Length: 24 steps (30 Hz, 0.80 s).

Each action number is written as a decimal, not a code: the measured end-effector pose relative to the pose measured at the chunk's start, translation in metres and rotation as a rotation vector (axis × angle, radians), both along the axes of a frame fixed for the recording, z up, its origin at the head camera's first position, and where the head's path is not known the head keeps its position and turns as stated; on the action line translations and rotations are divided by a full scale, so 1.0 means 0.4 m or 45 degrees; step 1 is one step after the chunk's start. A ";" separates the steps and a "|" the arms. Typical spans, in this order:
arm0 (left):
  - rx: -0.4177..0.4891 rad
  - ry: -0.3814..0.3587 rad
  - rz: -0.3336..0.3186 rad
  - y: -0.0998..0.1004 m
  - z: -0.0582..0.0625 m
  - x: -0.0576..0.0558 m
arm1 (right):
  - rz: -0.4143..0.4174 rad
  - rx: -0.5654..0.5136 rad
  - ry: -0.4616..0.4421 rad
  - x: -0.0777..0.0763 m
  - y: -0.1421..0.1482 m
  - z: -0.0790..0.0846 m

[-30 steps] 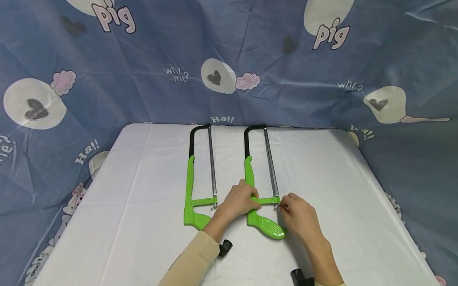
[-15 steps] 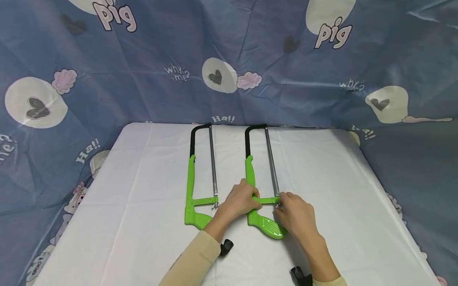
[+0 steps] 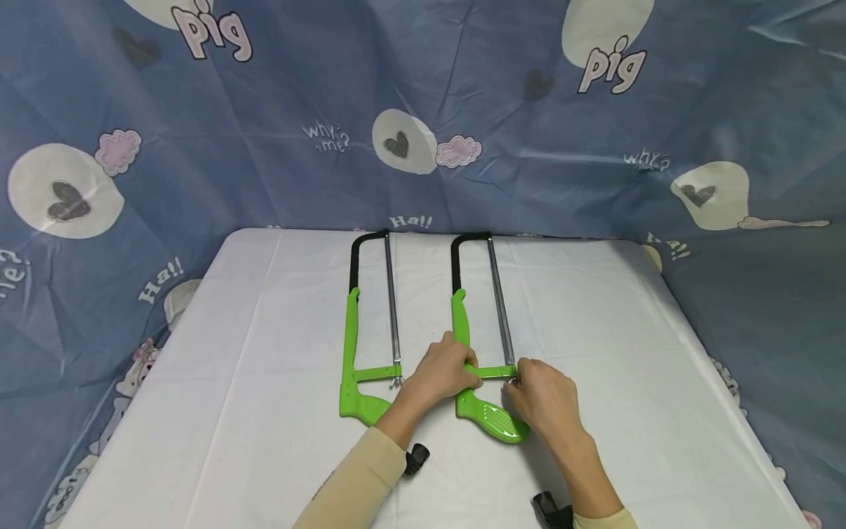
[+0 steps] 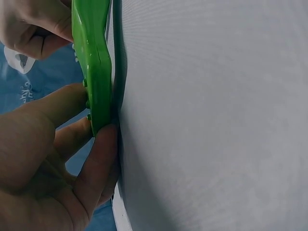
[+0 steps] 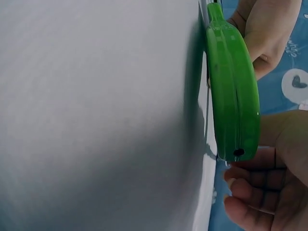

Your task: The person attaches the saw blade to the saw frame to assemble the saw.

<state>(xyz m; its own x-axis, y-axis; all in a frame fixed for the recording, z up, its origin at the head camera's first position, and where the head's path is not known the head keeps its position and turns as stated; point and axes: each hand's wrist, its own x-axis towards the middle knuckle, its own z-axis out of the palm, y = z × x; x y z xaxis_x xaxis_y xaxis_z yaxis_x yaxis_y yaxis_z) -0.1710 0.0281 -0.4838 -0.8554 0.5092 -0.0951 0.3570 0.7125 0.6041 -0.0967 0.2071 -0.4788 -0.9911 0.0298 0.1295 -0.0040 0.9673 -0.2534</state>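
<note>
A hacksaw with a green handle [image 3: 499, 422], black front frame and grey blade [image 3: 500, 301] lies right of centre on the white-covered table. My left hand [image 3: 441, 369] grips its green frame where the crossbar joins; the left wrist view shows thumb and fingers about the green body [image 4: 98, 72]. At the crossbar's right end, my right hand [image 3: 547, 393] pinches the small wing nut [image 3: 512, 380], mostly covered by the fingers. In the right wrist view, the handle end [image 5: 236, 96] hides part of that right hand [image 5: 284, 173], whose lower fingers curl loosely.
A second, matching hacksaw [image 3: 350, 338] lies to the left, its handle end partly behind my left forearm. Blue printed cloth [image 3: 284, 184] hangs behind the white table [image 3: 218, 411] and down its sides. Black wrist cameras [image 3: 416, 459] sit at both wrists.
My right hand has shifted slightly left and rotated at the wing nut, its fingers closing further over it. The left hand and both hacksaws stay in place.
</note>
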 end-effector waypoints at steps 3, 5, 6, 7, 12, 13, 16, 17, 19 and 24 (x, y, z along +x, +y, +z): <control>0.007 0.018 -0.009 -0.002 -0.001 0.001 | -0.041 -0.056 -0.044 -0.001 0.000 -0.001; 0.010 0.021 -0.010 -0.002 0.000 0.001 | -0.069 -0.095 -0.065 0.000 0.000 -0.002; 0.011 0.023 -0.011 -0.002 0.000 0.001 | -0.082 -0.109 -0.070 0.000 0.000 -0.002; 0.009 0.024 -0.011 -0.003 -0.001 0.001 | -0.092 -0.120 -0.071 0.000 -0.001 -0.002; 0.005 0.018 -0.004 -0.004 -0.001 0.001 | -0.128 -0.144 -0.084 0.001 -0.001 -0.001; 0.004 0.016 -0.003 -0.004 -0.002 0.001 | -0.131 -0.155 -0.093 0.002 -0.001 -0.001; 0.004 0.017 0.001 -0.004 -0.003 0.001 | -0.150 -0.198 -0.130 0.003 -0.001 0.001; 0.005 0.016 0.000 -0.004 -0.003 0.001 | -0.157 -0.211 -0.140 0.004 0.000 0.001; 0.008 0.014 0.001 -0.003 -0.003 0.002 | -0.166 -0.236 -0.157 0.005 0.000 0.002; 0.004 0.019 -0.007 -0.002 -0.002 0.002 | -0.179 -0.286 -0.179 0.004 0.002 0.001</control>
<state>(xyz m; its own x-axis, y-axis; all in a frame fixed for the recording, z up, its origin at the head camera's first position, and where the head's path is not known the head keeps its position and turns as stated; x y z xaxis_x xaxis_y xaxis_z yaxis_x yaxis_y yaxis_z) -0.1704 0.0273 -0.4845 -0.8537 0.5145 -0.0811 0.3700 0.7086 0.6009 -0.0953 0.2077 -0.4784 -0.9830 0.1805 -0.0340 0.1763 0.8757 -0.4495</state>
